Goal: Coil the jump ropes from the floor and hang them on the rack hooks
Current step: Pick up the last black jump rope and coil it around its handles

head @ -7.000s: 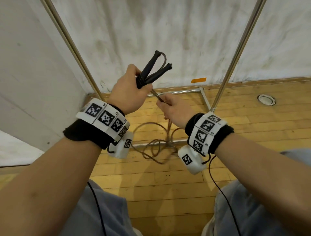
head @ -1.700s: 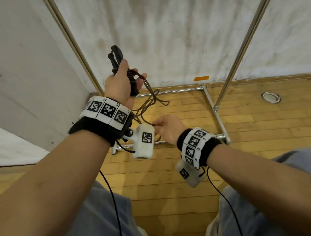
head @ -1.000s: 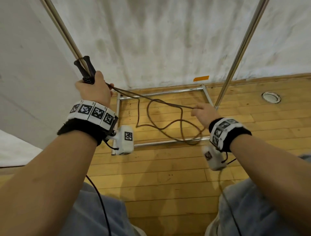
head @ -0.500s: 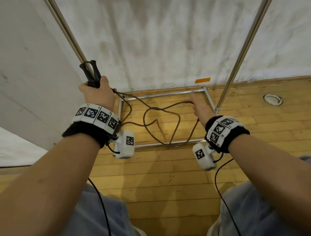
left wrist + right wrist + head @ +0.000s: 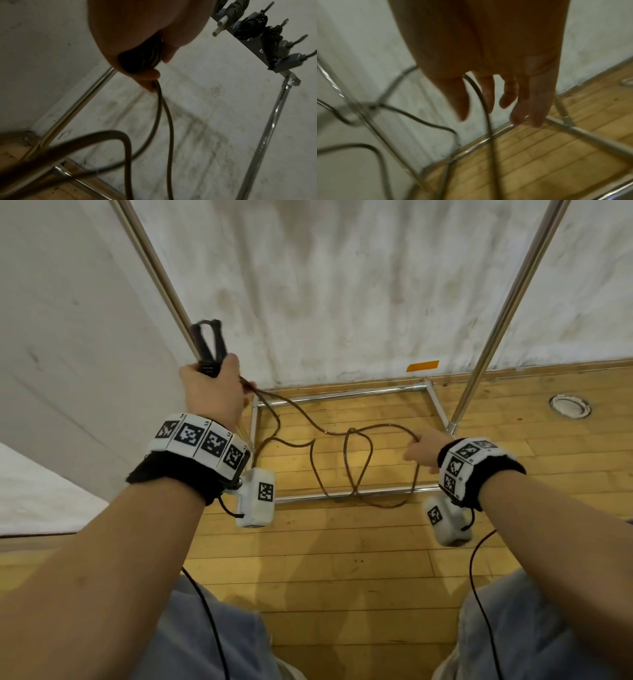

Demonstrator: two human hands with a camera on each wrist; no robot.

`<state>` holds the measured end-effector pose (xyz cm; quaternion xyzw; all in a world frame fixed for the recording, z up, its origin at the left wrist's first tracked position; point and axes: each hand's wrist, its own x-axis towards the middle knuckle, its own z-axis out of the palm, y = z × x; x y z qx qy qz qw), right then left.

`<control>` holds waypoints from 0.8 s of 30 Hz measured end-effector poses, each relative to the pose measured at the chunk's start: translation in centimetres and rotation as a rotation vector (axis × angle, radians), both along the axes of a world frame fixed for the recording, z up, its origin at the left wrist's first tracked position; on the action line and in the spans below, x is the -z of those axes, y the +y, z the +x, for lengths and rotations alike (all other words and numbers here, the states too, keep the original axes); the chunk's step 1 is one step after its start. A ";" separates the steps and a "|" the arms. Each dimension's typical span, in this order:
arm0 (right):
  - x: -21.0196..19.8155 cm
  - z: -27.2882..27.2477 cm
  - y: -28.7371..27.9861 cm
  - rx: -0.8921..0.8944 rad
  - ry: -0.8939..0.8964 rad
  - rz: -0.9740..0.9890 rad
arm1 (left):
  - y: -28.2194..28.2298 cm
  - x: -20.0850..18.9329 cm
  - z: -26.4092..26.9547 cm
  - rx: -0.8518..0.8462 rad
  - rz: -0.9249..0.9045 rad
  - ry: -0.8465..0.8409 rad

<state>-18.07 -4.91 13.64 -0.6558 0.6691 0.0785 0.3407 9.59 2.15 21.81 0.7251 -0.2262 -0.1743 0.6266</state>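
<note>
Nearest the viewer, the left hand [image 5: 210, 392] clenches the 2 black handles [image 5: 207, 345] of a jump rope [image 5: 342, 446] together, its fingers curled tight round them. The right hand [image 5: 423, 450], held out to the side, has its fingers nearly straight; the cord runs between them, draped rather than gripped. Between the 2 hands the rope sags in several loose loops over the plank floor [image 5: 342, 559], inside the rack base [image 5: 342, 397].

Risk, as judged: the loops cross one another and could knot when gathered, or the lowest bend could snag the front base bar; an open right hand could let the cord slip.

Materials: the cord is thin, brown, smooth and springy; the handles are dark, slim and tapered. The rack is polished round metal tubing. Farthest, in the left wrist view, the hook bar [image 5: 267, 44] already carries dark coiled ropes [image 5: 272, 43].
</note>
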 end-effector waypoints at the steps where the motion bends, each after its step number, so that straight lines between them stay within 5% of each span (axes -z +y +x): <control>1: -0.5 0.4 0.2 0.005 -0.136 0.057 | 0.1 0.1 -0.6 0.077 0.043 0.009; 6: -4.8 5.9 3.3 -0.048 -0.758 -0.180 | 0.7 0.3 -5.8 0.547 0.128 -0.006; 11: -5.1 7.8 5.5 -0.011 -1.108 -0.027 | 0.8 -0.6 -7.1 0.682 0.077 -0.098; 14: -4.7 7.3 5.4 -0.147 -0.866 -0.280 | 0.7 -0.4 -6.0 0.696 0.126 -0.219; 16: -4.6 6.5 5.1 -0.285 -0.640 -0.455 | 0.8 0.2 -5.5 0.722 0.209 -0.480; 19: -4.8 5.3 4.7 -0.362 -0.466 -0.492 | 0.5 1.2 -4.9 0.667 0.348 -0.812; 24: -5.7 4.7 5.6 -0.486 -0.300 -0.508 | 0.1 2.0 -4.9 0.656 0.646 -1.024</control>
